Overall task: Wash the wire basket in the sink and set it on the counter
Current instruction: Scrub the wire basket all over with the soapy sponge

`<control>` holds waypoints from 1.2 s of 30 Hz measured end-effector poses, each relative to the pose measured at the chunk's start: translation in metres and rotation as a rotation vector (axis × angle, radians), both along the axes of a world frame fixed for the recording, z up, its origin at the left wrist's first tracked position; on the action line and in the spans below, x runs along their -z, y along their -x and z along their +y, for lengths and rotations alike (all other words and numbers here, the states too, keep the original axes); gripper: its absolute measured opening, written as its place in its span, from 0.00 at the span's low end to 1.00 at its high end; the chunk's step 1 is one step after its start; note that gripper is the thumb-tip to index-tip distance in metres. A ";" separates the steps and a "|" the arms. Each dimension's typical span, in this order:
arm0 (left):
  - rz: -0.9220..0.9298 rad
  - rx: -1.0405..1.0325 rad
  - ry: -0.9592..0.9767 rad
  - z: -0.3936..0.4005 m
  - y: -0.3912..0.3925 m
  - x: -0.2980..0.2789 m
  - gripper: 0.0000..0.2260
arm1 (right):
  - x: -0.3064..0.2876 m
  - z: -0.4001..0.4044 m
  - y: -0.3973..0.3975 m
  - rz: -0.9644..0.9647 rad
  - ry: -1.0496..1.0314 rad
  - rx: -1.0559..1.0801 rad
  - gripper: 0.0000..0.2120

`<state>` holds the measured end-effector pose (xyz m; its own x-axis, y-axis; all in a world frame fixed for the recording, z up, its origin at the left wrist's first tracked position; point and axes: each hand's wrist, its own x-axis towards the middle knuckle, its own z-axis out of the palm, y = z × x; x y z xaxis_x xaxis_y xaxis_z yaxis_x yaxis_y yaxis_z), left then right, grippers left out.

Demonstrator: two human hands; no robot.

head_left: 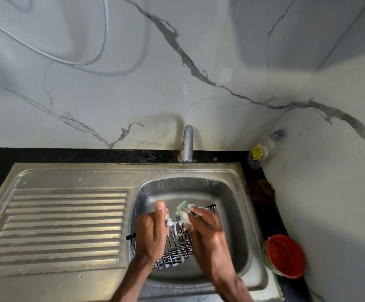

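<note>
The wire basket (175,247) sat tilted inside the steel sink (238,236), black wires streaked with white suds. The left hand (153,232) gripped its near-left rim, thumb raised, fingers curled round the wire. The right hand (205,229) pinched a green scrub pad (181,209) against the basket's upper rim, foam on the fingers. Left of the bowl lay the ribbed drainboard (64,223); a red bowl (285,256) stood on the counter at right. Beyond, the tap (187,144) rose at the wall, a clear bottle (262,151) in the corner.
</note>
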<state>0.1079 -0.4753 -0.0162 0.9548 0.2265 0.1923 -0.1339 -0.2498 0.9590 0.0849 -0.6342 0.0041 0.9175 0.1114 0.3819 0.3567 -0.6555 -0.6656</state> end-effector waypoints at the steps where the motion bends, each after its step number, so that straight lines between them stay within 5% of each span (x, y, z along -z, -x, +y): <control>1: -0.009 0.002 -0.010 0.002 0.000 -0.001 0.34 | 0.006 -0.008 -0.006 0.028 0.015 0.020 0.16; 8: -0.032 -0.036 -0.034 0.009 -0.002 -0.011 0.30 | 0.025 -0.043 -0.040 0.183 0.089 0.145 0.16; 15: -0.015 -0.029 -0.068 0.006 -0.005 -0.007 0.32 | -0.010 0.022 0.010 0.066 -0.064 -0.014 0.22; 20: -0.048 0.086 -0.014 0.020 -0.007 -0.012 0.32 | -0.001 -0.009 -0.004 0.038 -0.030 -0.054 0.29; 25: -0.029 0.169 -0.041 0.036 -0.013 -0.014 0.28 | 0.029 -0.064 -0.046 0.381 0.041 0.166 0.19; 28: -0.026 0.189 -0.035 0.043 -0.015 -0.017 0.27 | 0.032 -0.081 -0.055 0.614 -0.116 0.168 0.16; 32: 0.013 0.112 0.083 0.054 -0.021 -0.020 0.27 | 0.032 -0.085 -0.052 0.798 -0.569 0.182 0.11; 36: 0.140 0.056 0.245 0.065 -0.024 -0.009 0.27 | 0.033 -0.083 -0.056 0.838 -0.728 0.189 0.26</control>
